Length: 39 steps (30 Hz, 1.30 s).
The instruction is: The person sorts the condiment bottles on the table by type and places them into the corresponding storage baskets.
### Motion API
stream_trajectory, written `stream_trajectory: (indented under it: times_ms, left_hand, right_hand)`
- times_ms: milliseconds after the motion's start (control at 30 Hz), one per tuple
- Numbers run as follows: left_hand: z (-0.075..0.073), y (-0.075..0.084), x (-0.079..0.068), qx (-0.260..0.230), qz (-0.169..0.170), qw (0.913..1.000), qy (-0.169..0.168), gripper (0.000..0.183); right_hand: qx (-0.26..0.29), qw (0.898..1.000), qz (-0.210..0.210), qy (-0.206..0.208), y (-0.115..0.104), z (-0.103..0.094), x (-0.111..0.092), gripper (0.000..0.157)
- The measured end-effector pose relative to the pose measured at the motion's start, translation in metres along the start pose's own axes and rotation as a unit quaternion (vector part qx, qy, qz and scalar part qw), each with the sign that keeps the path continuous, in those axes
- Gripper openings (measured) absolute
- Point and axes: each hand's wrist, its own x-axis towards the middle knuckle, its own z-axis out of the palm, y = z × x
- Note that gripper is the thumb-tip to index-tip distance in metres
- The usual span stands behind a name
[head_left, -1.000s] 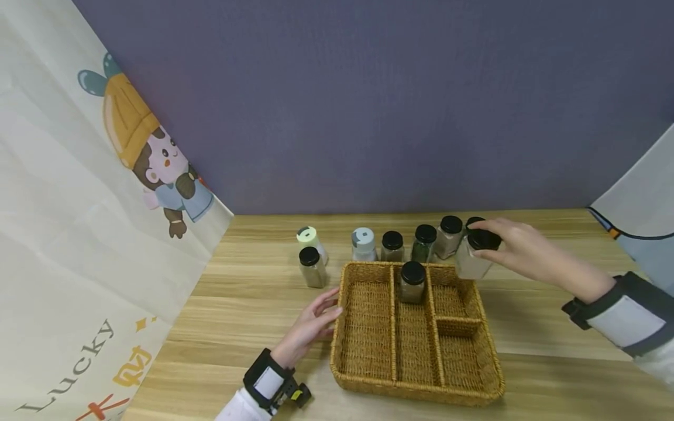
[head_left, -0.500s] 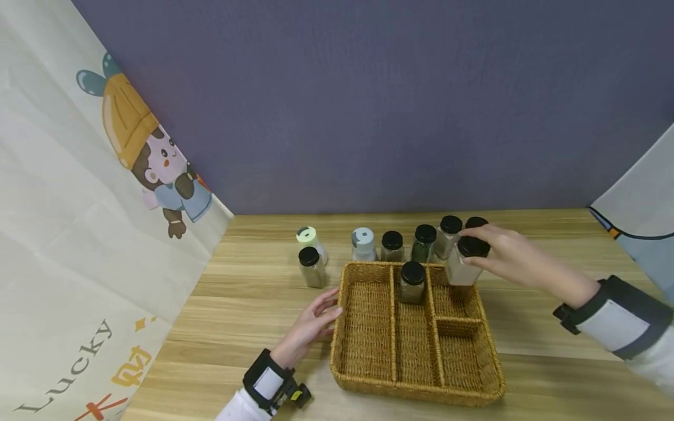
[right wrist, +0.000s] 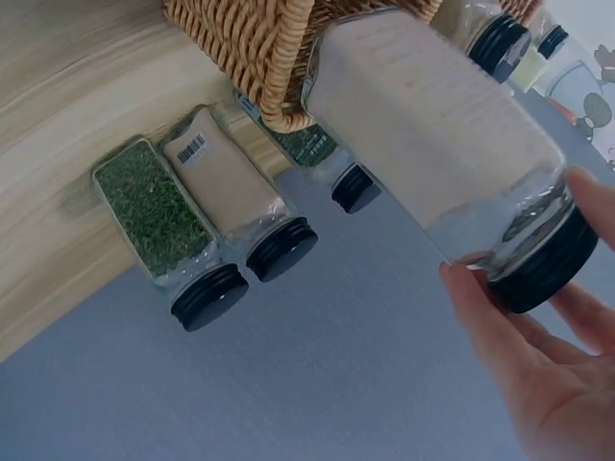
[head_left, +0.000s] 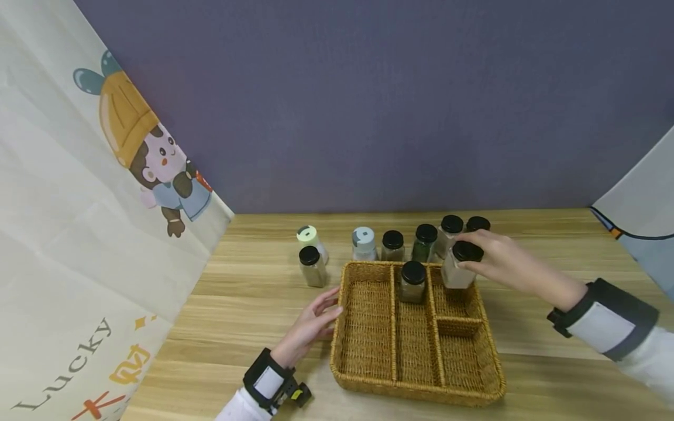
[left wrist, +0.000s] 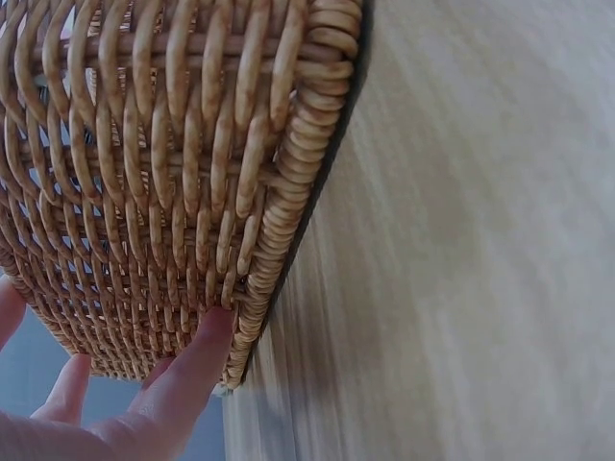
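Observation:
My right hand [head_left: 497, 257] pinches a square glass spice jar [right wrist: 432, 125] by its black lid. The jar is upright in the head view, full of a pale powder, and overlaps the back right compartment of a woven basket [head_left: 367, 381]. Another black-lidded jar [head_left: 412, 286] stands at the back of the basket's middle compartment. On the basket's left side, the fingers of my left hand [head_left: 308, 330] rest against the outer wall; in the left wrist view one fingertip [left wrist: 213, 331] touches the weave low down.
Behind the basket stand a white-capped shaker [head_left: 363, 242], a green-filled jar [head_left: 424, 242] and several other black-lidded jars. A pale green-capped shaker [head_left: 308, 235] and a black-lidded jar [head_left: 313, 269] are on the wooden table [head_left: 247, 292] at left. A dark panel [head_left: 368, 105] rises at the back.
My right hand has carried the powder jar left and slightly down, from the basket's back right corner over the back right compartment. The left hand and the basket stay put.

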Motion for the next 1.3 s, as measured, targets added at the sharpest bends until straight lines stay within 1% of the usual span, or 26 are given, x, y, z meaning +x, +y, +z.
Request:
stream_trajectory:
  times_ms: [200, 300, 500, 733, 1000, 1300]
  left_hand:
    - [0.001, 0.001, -0.001, 0.001, -0.002, 1.0000, 0.002, 0.062]
    - [0.001, 0.001, -0.001, 0.003, -0.004, 1.0000, 0.005, 0.062]
    - [0.002, 0.003, -0.002, 0.006, -0.006, 0.9999, 0.007, 0.062]
    - [0.002, 0.003, -0.003, 0.006, -0.003, 1.0000, 0.006, 0.062]
    - [0.002, 0.003, -0.003, 0.008, -0.003, 0.9999, 0.005, 0.061]
    - [0.002, 0.002, -0.003, 0.004, -0.002, 1.0000, 0.003, 0.061]
  right_hand:
    - [-0.004, 1.000, 0.008, -0.010, 0.000, 0.004, 0.001, 0.048]
    - [-0.013, 1.000, 0.005, -0.009, 0.000, 0.007, 0.002, 0.048]
    - [-0.010, 1.000, 0.009, -0.015, 0.000, 0.009, 0.002, 0.046]
    - [-0.009, 1.000, 0.013, -0.019, 0.003, 0.015, 0.001, 0.048]
    - [-0.007, 0.999, 0.029, -0.037, 0.006, 0.020, 0.001, 0.047]
    - [-0.003, 0.999, 0.025, -0.036, 0.007, 0.027, 0.000, 0.046]
